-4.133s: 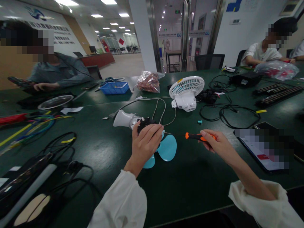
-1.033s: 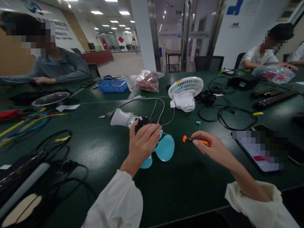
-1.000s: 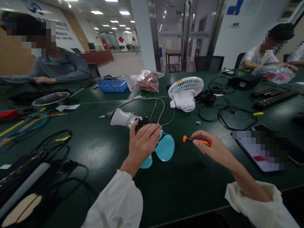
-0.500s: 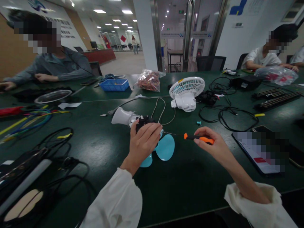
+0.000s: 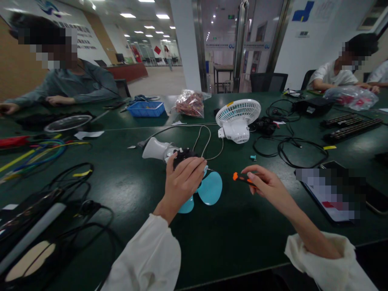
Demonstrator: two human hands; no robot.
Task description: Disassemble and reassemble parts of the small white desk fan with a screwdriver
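Note:
My left hand [image 5: 185, 180] is closed over the black motor part [image 5: 182, 157] of a small fan that lies on its side. The fan's white body [image 5: 155, 149] points left, and its light blue blades [image 5: 210, 188] stick out below and right of my fingers. In my right hand [image 5: 268, 184] is a screwdriver [image 5: 241, 178] with an orange and black handle, held between thumb and fingers. Its thin shaft runs left to the blade hub, where the tip is hidden. A small teal part [image 5: 253, 158] lies beyond the screwdriver.
Behind stands a white fan head [image 5: 239, 121] with a grille. A blue basket [image 5: 146, 109] and a bag of copper-coloured pieces [image 5: 190, 104] are at the back. Black cables [image 5: 291, 149] and a tablet [image 5: 327, 198] lie right; more cables lie left. Co-workers sit across the table.
My right hand has shifted its hold on the screwdriver, turning over the handle, which now shows less orange. The left hand and the fan stay in place.

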